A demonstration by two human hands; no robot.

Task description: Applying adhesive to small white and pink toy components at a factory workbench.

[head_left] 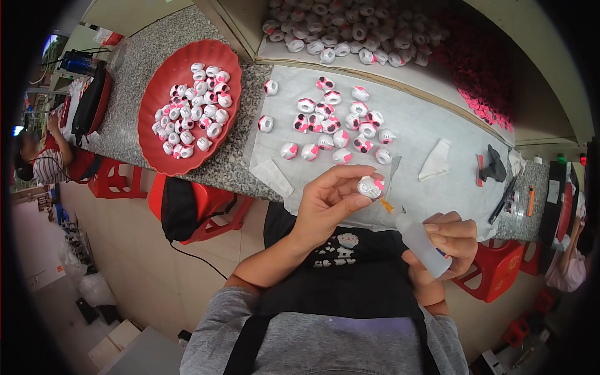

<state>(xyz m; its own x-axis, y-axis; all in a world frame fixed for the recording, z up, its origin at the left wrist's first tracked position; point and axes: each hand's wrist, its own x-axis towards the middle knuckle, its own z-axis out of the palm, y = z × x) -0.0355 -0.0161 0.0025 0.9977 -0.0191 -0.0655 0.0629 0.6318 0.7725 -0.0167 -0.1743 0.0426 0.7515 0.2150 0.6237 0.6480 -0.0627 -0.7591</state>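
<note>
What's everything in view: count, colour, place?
bottle: one, cloudy white, right of centre
held piece: one, white and pink, centre
loose pieces: about twenty, white, pink, black, on pale sheet
bowl: one, red, left counter, holding many pieces
piled pieces: uncountable, mostly white, shelf above
heap: one, pink, shelf's right
scraps: two, white, on sheet
stick: one, orange, far right
stools: several, red, beside counter
other people: two, striped and pink tops, side edges
apron: one, black, bottom centre
left hand: one, bare, on held piece
right hand: one, bare, around bottle
</note>
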